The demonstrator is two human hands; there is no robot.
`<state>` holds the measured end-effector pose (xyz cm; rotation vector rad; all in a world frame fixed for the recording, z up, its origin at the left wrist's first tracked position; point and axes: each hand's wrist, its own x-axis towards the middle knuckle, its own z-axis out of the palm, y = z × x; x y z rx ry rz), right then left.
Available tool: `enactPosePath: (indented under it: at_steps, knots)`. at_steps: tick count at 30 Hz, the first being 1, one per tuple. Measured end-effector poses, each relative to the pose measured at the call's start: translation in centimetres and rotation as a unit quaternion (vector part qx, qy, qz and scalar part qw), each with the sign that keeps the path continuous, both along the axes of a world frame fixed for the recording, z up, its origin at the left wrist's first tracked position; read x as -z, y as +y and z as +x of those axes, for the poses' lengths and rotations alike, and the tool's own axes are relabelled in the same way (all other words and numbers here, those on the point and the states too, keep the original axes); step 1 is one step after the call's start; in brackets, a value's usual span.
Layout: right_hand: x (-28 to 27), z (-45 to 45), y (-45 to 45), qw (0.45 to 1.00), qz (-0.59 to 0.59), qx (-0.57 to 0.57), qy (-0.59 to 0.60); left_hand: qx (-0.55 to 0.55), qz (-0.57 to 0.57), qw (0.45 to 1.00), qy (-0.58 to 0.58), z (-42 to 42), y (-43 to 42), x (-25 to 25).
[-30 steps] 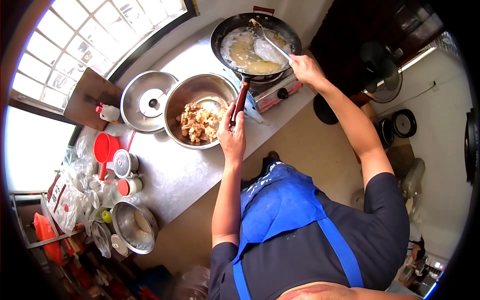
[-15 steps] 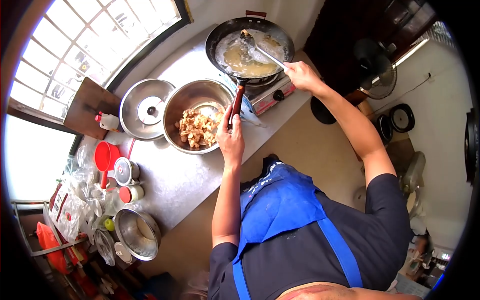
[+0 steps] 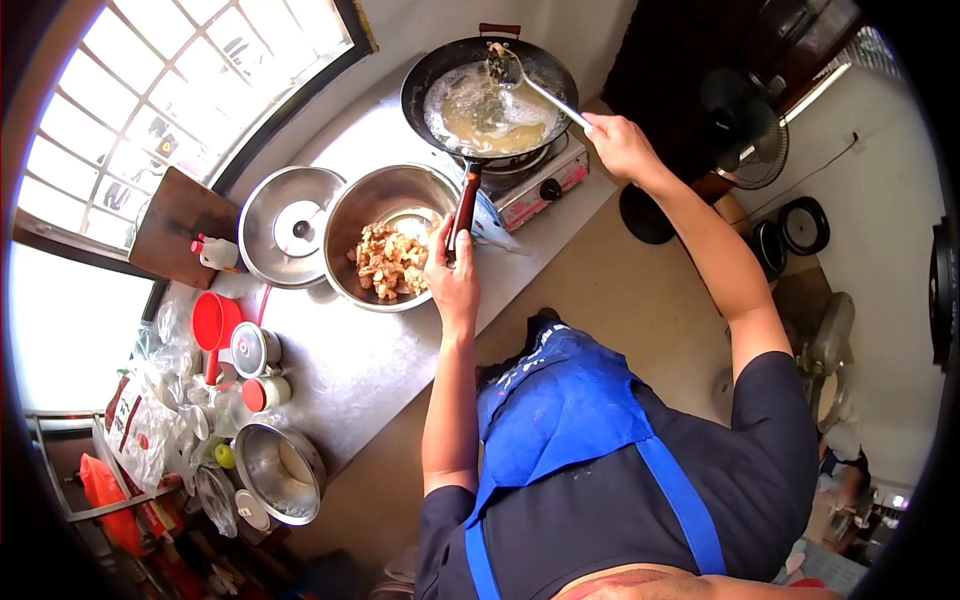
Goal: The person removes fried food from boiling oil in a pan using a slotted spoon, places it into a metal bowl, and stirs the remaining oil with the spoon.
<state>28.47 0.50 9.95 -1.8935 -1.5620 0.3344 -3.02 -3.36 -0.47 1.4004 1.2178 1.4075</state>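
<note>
My left hand (image 3: 454, 283) is closed round the brown handle (image 3: 463, 215) of a dark wok (image 3: 411, 105) on a gas stove. Pale, foamy liquid (image 3: 465, 112) covers the wok's bottom. In my right hand (image 3: 626, 147) is the metal shaft of a long-handled skimmer (image 3: 545, 95). Its head is over the far part of the wok with some browned bits in it; whether it touches the liquid I cannot tell. Just left of the wok handle, a steel bowl (image 3: 340, 215) holds browned, battered-looking food pieces (image 3: 388, 262).
A second steel basin (image 3: 262, 250) stands beside the bowl. Along the counter are a red dipper (image 3: 213, 318), lidded jars (image 3: 255, 350), a white bottle (image 3: 214, 252) and a cutting board (image 3: 180, 220). The portable stove (image 3: 540, 190) sits near the counter's edge. A fan (image 3: 755, 140) stands at right.
The skimmer head has turned and shifted slightly within the wok, and its bowl shows more clearly. My right hand has moved a little to the right. My left hand keeps its hold on the handle.
</note>
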Motion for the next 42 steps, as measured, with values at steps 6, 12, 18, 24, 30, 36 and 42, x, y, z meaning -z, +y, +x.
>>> enactPosePath:
  at_steps: [6, 12, 18, 24, 30, 36, 42]
  knots:
    - [0.6, 1.3, 5.0, 0.998, -0.043, -0.005, -0.047, 0.0, 0.001, 1.0, -0.01, -0.1, 0.3, 0.6]
    - [1.9, 0.0, 5.1, 0.996, -0.046, -0.049, -0.061, -0.007, -0.003, 1.0, -0.014, -0.2, 0.1, 0.6]
    - [1.5, -0.6, 2.5, 0.995, -0.056, -0.053, -0.064, -0.007, -0.017, 0.999, -0.029, 0.0, 0.3, 0.6]
    - [1.2, -1.0, 0.1, 0.998, -0.061, -0.02, -0.001, -0.003, -0.029, 0.999, -0.035, -0.1, -0.3, -0.1]
    - [0.0, 1.2, 1.5, 0.995, 0.028, -0.009, -0.094, -0.004, -0.027, 0.999, -0.02, 0.0, -0.3, -0.4]
    - [1.1, 2.5, 5.1, 0.996, 0.001, -0.001, -0.092, 0.011, -0.029, 0.998, -0.046, -0.3, 0.0, 0.4]
    - [3.4, 1.0, 4.7, 1.0, 0.003, 0.026, -0.007, 0.004, -0.03, 0.999, -0.035, -0.2, -0.1, 0.4]
